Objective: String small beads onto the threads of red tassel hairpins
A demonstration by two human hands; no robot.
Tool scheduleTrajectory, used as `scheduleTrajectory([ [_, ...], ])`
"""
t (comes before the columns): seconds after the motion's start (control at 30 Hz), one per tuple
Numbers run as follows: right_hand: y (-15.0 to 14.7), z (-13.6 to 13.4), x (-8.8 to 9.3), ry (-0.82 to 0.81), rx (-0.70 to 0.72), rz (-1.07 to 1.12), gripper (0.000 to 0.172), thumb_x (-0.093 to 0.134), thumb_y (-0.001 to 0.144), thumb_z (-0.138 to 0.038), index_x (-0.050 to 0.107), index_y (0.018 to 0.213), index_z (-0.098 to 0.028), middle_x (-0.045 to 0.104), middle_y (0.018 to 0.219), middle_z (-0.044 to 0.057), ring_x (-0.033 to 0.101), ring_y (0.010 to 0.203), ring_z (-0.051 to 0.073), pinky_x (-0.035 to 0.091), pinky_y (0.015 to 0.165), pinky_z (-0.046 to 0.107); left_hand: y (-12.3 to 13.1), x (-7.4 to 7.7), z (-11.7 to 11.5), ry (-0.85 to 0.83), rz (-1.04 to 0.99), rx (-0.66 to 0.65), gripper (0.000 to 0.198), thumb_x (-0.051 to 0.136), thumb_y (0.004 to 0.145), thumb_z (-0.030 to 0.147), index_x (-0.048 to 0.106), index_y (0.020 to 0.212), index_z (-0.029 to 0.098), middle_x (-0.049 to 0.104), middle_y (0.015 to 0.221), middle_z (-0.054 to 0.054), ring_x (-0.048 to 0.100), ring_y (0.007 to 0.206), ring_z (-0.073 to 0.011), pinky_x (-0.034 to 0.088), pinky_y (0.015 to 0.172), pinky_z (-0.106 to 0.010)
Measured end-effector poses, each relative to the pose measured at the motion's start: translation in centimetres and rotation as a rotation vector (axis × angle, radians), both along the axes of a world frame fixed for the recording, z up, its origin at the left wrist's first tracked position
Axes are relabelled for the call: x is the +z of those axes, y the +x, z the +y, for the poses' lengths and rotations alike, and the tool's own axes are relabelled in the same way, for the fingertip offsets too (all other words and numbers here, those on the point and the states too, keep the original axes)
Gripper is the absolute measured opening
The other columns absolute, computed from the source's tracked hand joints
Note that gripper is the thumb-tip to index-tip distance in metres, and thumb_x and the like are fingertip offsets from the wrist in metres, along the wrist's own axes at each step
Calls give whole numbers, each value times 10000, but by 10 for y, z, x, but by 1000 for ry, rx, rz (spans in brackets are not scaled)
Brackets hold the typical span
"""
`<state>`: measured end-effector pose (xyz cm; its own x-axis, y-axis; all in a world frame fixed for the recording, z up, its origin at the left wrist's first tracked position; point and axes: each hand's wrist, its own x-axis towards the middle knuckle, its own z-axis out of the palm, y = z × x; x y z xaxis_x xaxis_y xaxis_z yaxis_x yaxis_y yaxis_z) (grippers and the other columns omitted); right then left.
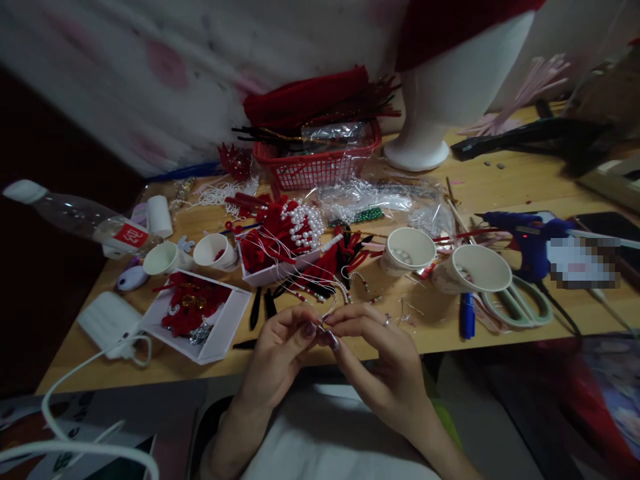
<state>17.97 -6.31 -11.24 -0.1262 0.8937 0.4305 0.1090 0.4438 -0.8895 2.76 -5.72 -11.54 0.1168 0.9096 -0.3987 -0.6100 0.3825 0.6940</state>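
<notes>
My left hand (285, 353) and my right hand (383, 357) meet over the table's front edge, fingertips pinched together. A thin beaded string (343, 288) with white beads runs down to the pinched fingers, which close on its end; the exact piece between them is mostly hidden. Just beyond, more strings with red and white beads trail from a white box (273, 273) heaped with red fabric pieces and white pearl beads (303, 225). Black strips lie beside my left hand.
Paper cups (409, 250) stand on both sides, some with beads inside. Left are an open box of red ornaments (227, 327), a white charger and a bottle (95, 220). Right are scissors (520, 307), a blue marker (467, 317) and a glue gun (530, 240). A red basket (320, 170) stands behind.
</notes>
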Motion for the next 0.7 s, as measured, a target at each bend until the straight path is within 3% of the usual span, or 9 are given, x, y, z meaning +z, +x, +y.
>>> scheduleTrajectory([
  [0.7, 3, 2, 0, -192, 76, 185, 116, 658, 848, -82, 686, 826, -192, 690, 940, 22, 651, 881, 131, 508, 818, 273, 2, 1, 2, 26, 23, -43, 175, 924, 585, 212, 773, 665, 172, 664, 738, 27, 666, 626, -61, 541, 581, -112],
])
